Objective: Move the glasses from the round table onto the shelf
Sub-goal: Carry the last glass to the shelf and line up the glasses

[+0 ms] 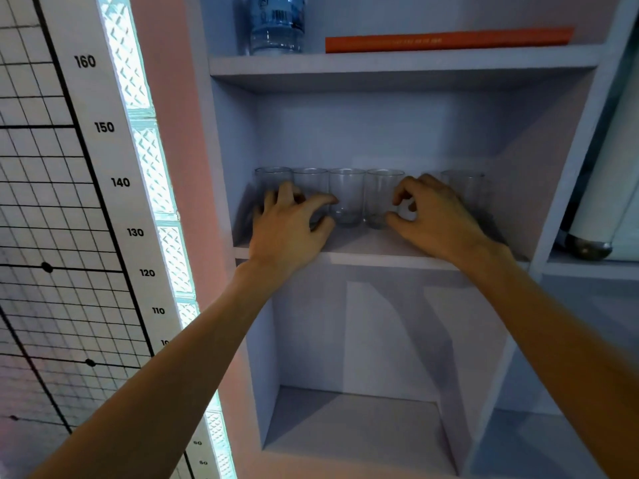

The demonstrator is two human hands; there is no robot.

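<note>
Several clear glasses [346,197] stand upright in a row on the middle board of a pale shelf unit [380,252]. My left hand [290,226] hovers in front of the leftmost glasses [273,178], fingers spread and curled, gripping nothing. My right hand [435,219] is in front of the gap between a glass [382,198] and the rightmost glass [465,188]; its fingers are curled apart and hold nothing. The hands partly hide the lower halves of the outer glasses. The round table is out of view.
On the board above stand a plastic water bottle [276,24] and a flat orange book [449,39]. The compartment below [356,423] holds nothing. A height chart [103,127] and a lit glass-block strip [152,167] are on the left. A white roll [601,202] leans at right.
</note>
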